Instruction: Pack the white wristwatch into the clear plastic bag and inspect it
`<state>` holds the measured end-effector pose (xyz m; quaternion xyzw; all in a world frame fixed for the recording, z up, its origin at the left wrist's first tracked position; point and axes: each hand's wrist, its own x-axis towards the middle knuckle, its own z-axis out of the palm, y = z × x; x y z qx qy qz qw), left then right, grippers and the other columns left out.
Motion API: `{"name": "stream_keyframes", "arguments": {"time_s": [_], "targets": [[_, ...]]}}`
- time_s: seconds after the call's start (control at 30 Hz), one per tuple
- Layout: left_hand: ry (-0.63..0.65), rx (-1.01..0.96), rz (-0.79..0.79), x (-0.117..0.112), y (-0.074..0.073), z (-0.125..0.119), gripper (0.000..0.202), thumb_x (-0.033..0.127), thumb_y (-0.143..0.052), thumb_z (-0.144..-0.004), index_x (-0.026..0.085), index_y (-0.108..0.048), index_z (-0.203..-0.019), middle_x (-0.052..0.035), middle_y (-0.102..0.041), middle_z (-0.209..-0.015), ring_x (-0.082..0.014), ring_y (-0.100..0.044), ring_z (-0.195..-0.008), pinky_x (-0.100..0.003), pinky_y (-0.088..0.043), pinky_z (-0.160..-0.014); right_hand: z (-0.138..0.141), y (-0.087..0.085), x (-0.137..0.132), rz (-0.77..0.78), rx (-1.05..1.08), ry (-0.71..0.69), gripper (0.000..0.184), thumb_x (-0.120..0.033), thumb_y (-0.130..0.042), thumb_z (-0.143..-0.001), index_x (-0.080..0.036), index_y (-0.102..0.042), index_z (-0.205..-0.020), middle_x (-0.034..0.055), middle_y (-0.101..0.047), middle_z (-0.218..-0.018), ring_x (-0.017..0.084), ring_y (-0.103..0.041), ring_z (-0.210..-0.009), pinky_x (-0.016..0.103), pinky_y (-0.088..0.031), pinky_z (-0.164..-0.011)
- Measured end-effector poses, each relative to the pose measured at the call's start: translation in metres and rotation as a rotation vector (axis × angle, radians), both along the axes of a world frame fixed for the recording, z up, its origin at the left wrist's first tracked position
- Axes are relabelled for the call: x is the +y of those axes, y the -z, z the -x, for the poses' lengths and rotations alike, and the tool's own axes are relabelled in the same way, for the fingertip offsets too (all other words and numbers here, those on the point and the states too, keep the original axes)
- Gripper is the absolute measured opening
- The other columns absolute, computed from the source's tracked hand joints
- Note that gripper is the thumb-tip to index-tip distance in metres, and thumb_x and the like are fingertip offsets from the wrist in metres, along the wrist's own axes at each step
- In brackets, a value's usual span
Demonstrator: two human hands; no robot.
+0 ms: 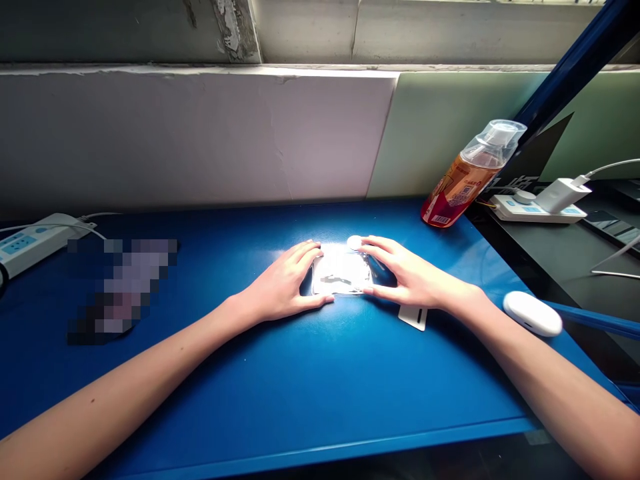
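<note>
A flat, shiny silvery packet [343, 273] lies on the blue table, washed out by bright glare. At its left end, my left hand [285, 285] holds it, fingers by the upper corner and thumb along the lower edge. My right hand [410, 272] holds the right end, its thumb at the lower right corner and its fingers near the top. By my right fingertips is a small round white thing [355, 242], its kind unclear. Partly under my right hand, a white card with a slot [414, 318] sticks out.
An orange-red bottle with a clear cap [465, 177] stands at the back right. A white rounded case [533, 313] is beside my right forearm. Power strips lie at the left [45, 240] and right [537, 209]. A phone [613, 230] rests at far right. A blurred-out object [127, 287] lies left.
</note>
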<state>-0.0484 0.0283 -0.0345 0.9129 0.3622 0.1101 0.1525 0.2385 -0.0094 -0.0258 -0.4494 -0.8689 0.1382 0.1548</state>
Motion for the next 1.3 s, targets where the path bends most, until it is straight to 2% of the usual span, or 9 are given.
{"name": "stream_keyframes", "arguments": {"time_s": [0.1,0.53,1.0,1.17,1.3], "targets": [[0.005,0.001,-0.006,-0.0006,0.0,0.0004,0.087,0.072,-0.058,-0.083,0.012,-0.044,-0.145,-0.0215,-0.04,-0.154,-0.0364,-0.034,-0.146,-0.053,-0.034,-0.118,-0.0007,0.0001,0.0005,-0.018,0.013,-0.012,0.076,-0.061,-0.06,-0.087,-0.017,-0.044,-0.148,0.0206,-0.043,-0.153,0.037,-0.04,-0.142,0.055,-0.041,-0.114],[0.037,0.012,-0.034,-0.0015,-0.0007,0.0007,0.085,0.071,-0.056,-0.086,0.012,-0.043,-0.146,-0.0206,-0.042,-0.154,-0.0352,-0.033,-0.146,-0.052,-0.032,-0.119,-0.0014,0.0018,0.0013,-0.043,-0.03,-0.02,0.078,-0.061,-0.056,-0.09,-0.013,-0.041,-0.15,0.0218,-0.044,-0.152,0.037,-0.04,-0.142,0.054,-0.041,-0.113],[0.038,0.01,-0.028,-0.0013,-0.0004,0.0006,0.085,0.07,-0.055,-0.087,0.012,-0.043,-0.147,-0.0204,-0.041,-0.154,-0.0356,-0.033,-0.146,-0.052,-0.032,-0.119,-0.0007,-0.0003,0.0001,-0.048,-0.015,-0.018,0.076,-0.06,-0.057,-0.09,-0.017,-0.041,-0.151,0.0209,-0.046,-0.151,0.038,-0.042,-0.14,0.058,-0.043,-0.111],[0.039,0.025,-0.038,-0.0015,-0.0007,0.0002,0.085,0.071,-0.054,-0.087,0.01,-0.043,-0.146,-0.0206,-0.041,-0.154,-0.0347,-0.033,-0.147,-0.051,-0.031,-0.12,-0.0014,-0.0002,0.0008,-0.034,-0.031,-0.018,0.078,-0.061,-0.056,-0.09,-0.014,-0.041,-0.151,0.0218,-0.044,-0.152,0.037,-0.041,-0.141,0.055,-0.041,-0.113],[0.039,0.01,-0.04,-0.001,0.0006,0.0012,0.084,0.07,-0.055,-0.087,0.01,-0.044,-0.145,-0.0205,-0.042,-0.154,-0.0352,-0.033,-0.146,-0.05,-0.031,-0.12,-0.0015,-0.0005,0.0008,-0.031,-0.014,-0.024,0.076,-0.06,-0.056,-0.09,-0.017,-0.04,-0.151,0.0199,-0.044,-0.153,0.037,-0.041,-0.141,0.054,-0.041,-0.114]]}}
